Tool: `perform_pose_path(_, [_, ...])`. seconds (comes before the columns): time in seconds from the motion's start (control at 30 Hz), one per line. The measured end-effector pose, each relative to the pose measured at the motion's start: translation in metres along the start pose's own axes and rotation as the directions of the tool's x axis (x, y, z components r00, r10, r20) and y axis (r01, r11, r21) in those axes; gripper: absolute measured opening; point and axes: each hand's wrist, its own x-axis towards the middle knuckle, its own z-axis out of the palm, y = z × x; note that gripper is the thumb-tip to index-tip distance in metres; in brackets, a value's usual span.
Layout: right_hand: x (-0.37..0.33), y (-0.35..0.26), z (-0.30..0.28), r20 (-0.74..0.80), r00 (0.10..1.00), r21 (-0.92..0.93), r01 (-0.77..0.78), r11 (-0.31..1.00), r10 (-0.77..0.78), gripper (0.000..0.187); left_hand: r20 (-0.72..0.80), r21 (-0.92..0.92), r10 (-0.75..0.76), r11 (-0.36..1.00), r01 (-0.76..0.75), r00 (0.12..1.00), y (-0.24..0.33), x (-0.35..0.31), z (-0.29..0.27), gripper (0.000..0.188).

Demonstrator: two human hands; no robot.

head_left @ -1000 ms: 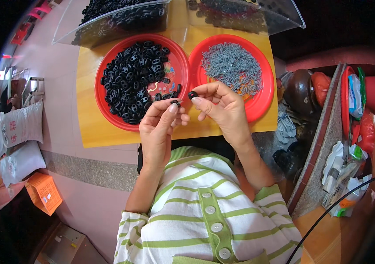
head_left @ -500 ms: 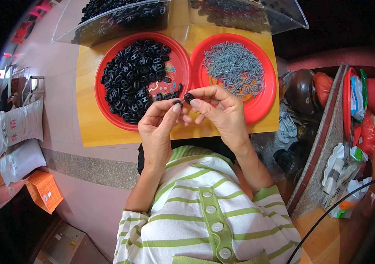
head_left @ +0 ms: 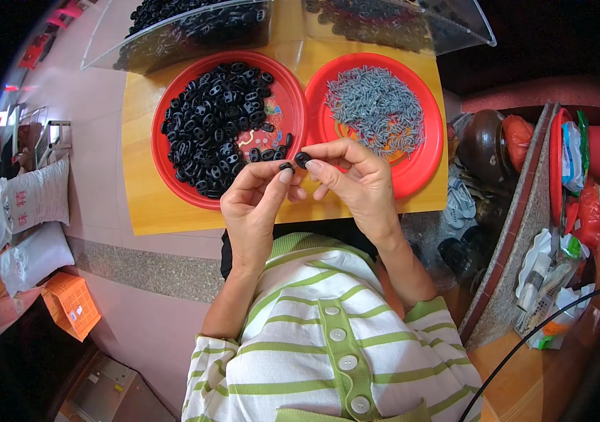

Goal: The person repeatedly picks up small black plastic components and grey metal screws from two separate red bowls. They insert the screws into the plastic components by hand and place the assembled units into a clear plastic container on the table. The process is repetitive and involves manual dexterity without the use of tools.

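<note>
In front of my body, both hands are pinched close together over the near edges of two red plates. Between thumb and fingertips, my left hand (head_left: 252, 200) holds a small black plastic piece (head_left: 286, 167). My right hand (head_left: 360, 179) pinches a black oval plastic piece (head_left: 302, 160), almost touching the other one. Whether a screw sits between them is too small to tell. The left red plate (head_left: 162, 165) carries a heap of black oval two-holed pieces (head_left: 208, 126). On the right red plate (head_left: 432, 130) lies a pile of small grey screws (head_left: 374, 105).
Two clear plastic bins (head_left: 194, 39) of black pieces stand at the far side of the yellow wooden table (head_left: 138, 204). White sacks (head_left: 36, 197) and an orange box (head_left: 71, 306) are at the left. A stone-topped ledge (head_left: 504, 232) runs along the right, and a black cable (head_left: 525, 337) hangs there.
The two black pieces have come slightly closer together between my fingertips. Both hands otherwise keep nearly the same place, and the plates look unchanged.
</note>
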Motion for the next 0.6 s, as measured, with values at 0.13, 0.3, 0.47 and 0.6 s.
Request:
perform_pose_path(0.13, [0.0003,0.0002,0.0002,0.008,1.0,0.019,-0.014,1.0,0.014,0.018,0.003,-0.032,-0.021,0.999,0.021,1.0,-0.0001,-0.0002,-0.0001,0.011])
perform_pose_path(0.3, [0.0003,0.0016,0.0029,-0.018,1.0,0.018,-0.008,1.0,0.009,0.018,0.011,-0.045,-0.023,0.999,0.023,1.0,-0.0031,0.001,-0.0009,0.014])
perform_pose_path(0.47, [-0.0001,0.0031,0.0022,-0.017,1.0,0.012,0.01,1.0,-0.01,0.018,0.006,-0.075,-0.047,0.996,0.047,0.999,-0.0043,0.0022,-0.0012,0.014])
perform_pose_path(0.6, [0.0002,0.002,0.0035,-0.034,0.999,-0.037,0.028,0.999,-0.029,0.017,-0.014,-0.01,-0.021,1.0,0.021,1.0,-0.0027,0.0022,0.0013,0.013])
